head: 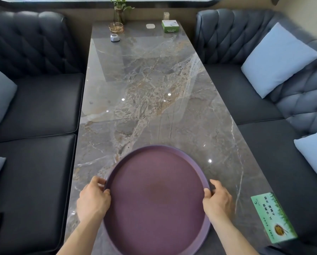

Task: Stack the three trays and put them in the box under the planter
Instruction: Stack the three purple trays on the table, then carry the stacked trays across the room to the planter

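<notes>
Fingers (101, 181) of left hand (93, 198) curled over the left rim of the tray (156, 197), clenched on it; right hand (218, 199) likewise clamped on the opposite rim, thumb inside the lip. Held at the near end of the marble surface (144, 85), directly before the body; hard to say whether resting on the stone or just lifted off it.

Likely rigid moulded plastic, light for its breadth, flat enough to tilt if gripped one-sided, so best taken as now, at two opposite points of the rim. Raised lip gives purchase; matte face looks non-slip.

Round, dull purple, shallow, with a faint darker patch near the middle. Possibly several nested together, though only one visible. Planter (119, 8) far off at the surface's other end.
</notes>
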`<state>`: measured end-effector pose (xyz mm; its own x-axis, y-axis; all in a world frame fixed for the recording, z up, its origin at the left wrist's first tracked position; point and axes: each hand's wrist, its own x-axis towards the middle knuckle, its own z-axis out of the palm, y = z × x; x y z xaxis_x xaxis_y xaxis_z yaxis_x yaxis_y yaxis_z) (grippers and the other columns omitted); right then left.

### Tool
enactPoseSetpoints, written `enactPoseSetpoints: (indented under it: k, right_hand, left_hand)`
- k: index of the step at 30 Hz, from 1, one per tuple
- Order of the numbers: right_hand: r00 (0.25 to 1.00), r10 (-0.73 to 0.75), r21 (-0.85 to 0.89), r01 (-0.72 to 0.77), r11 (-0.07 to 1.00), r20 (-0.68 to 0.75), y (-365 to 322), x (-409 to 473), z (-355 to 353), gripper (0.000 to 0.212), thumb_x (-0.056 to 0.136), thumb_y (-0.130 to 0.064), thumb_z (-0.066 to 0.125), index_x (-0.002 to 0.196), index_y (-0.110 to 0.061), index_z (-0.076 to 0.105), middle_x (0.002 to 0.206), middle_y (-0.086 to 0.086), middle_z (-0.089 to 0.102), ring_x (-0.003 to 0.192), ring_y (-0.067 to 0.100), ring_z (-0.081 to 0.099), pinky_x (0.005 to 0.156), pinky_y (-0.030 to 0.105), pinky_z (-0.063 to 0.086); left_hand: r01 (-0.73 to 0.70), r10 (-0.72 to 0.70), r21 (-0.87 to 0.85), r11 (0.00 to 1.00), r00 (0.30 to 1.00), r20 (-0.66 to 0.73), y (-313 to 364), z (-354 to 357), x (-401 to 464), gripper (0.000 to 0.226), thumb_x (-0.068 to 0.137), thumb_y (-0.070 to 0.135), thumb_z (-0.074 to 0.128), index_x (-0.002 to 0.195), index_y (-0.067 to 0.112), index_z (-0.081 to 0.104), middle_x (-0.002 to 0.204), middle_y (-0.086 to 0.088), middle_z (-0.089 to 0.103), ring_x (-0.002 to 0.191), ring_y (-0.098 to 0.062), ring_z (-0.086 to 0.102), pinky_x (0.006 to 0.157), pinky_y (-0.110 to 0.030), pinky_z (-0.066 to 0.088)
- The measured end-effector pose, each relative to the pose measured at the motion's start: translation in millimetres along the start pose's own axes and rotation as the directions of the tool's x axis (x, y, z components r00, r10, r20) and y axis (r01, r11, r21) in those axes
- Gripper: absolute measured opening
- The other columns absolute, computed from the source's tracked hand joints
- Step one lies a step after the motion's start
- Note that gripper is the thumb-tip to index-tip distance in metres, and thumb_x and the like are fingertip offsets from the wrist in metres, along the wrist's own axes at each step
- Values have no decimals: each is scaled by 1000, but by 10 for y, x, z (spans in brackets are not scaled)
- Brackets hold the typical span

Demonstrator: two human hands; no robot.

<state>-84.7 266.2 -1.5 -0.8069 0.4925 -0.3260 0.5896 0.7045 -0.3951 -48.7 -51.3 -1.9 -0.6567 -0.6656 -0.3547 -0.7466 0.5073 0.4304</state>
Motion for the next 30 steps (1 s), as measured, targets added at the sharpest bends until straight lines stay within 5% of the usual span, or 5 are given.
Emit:
enactPoseSetpoints:
  k: [7,10,15,21,30]
  right_hand:
    - [984,88,49,-97,994,155,113,-71,-43,33,92,-43,58,111,-17,55,107,11,65,90,30,53,77,38,43]
    - [987,44,69,-55,996,155,74,-111,-68,46,92,-40,59,128,-13,51,122,11,61,114,32,56,88,41,44]
    - [990,-73,247,42,968,118,-230,-60,-297,31,89,-30,65,115,-21,52,106,6,58,99,29,59,86,43,50]
    - [982,-185,385,158,909,32,-968,-11,-850,18,89,-27,66,101,-19,54,95,6,63,79,24,60,66,34,46]
    - [921,-347,445,388,807,-175,-2233,-535,-2273,34,84,-43,66,99,-13,63,94,4,67,99,33,64,86,44,54]
  left_hand:
    - [152,-145,-27,988,976,165,-57,-1,-48,24,86,38,63,84,15,59,77,-3,64,81,-31,62,74,-38,48]
    - [183,-165,-98,978,972,168,-30,-40,-152,33,84,42,67,94,13,55,86,-2,63,86,-30,59,76,-38,44]
    - [185,-146,-346,920,980,137,70,-215,-264,37,85,43,68,104,18,49,95,-1,60,92,-31,59,88,-45,48]
    - [66,-49,-600,797,998,44,551,-867,-194,33,88,26,66,114,15,49,100,-1,62,95,-27,60,81,-39,46]
    - [-270,226,-711,649,961,-158,1358,-2518,-310,70,80,16,70,142,33,44,131,3,60,113,-23,62,101,-47,50]
